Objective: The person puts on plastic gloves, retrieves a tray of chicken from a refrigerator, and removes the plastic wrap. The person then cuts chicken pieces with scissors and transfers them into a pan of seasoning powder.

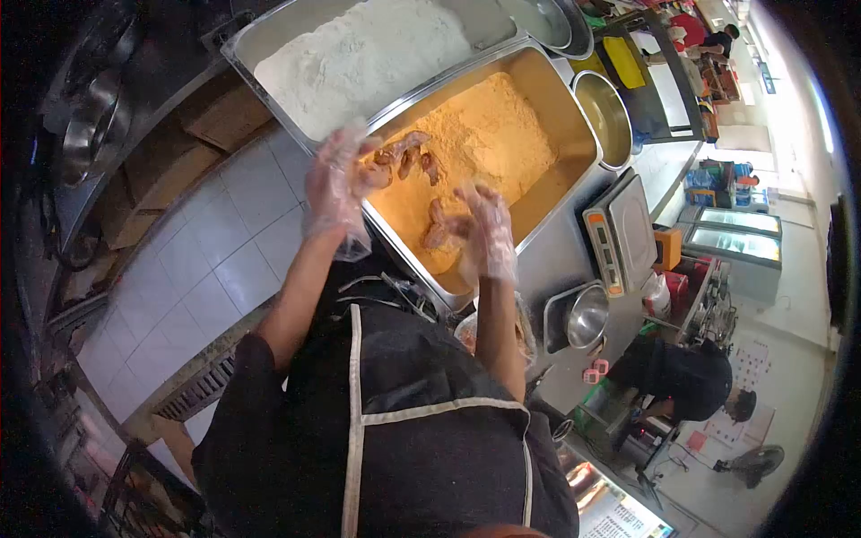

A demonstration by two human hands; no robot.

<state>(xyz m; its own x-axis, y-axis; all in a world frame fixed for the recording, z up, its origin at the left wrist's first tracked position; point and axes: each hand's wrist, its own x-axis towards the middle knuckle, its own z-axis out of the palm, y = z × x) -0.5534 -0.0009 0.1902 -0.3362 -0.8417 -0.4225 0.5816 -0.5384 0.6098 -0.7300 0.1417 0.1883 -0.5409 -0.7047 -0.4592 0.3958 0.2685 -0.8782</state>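
Observation:
My left hand, in a clear plastic glove, is over the near left rim of a deep metal pan of orange-yellow breading powder. Its thumb and fingers are apart and slightly blurred, close to several raw meat strips lying on the powder. Inside the same pan's near right part is my right hand, also gloved, with fingers loosely spread. Beside its fingertips lies another powder-dusted meat piece. I see no piece gripped in either hand, though the gloves hide part of the palms.
A second pan of white flour adjoins on the far left. To the right are a round metal pot, a digital scale and a steel bowl. A bowl of meat sits below my right forearm. A person in black stands farther right.

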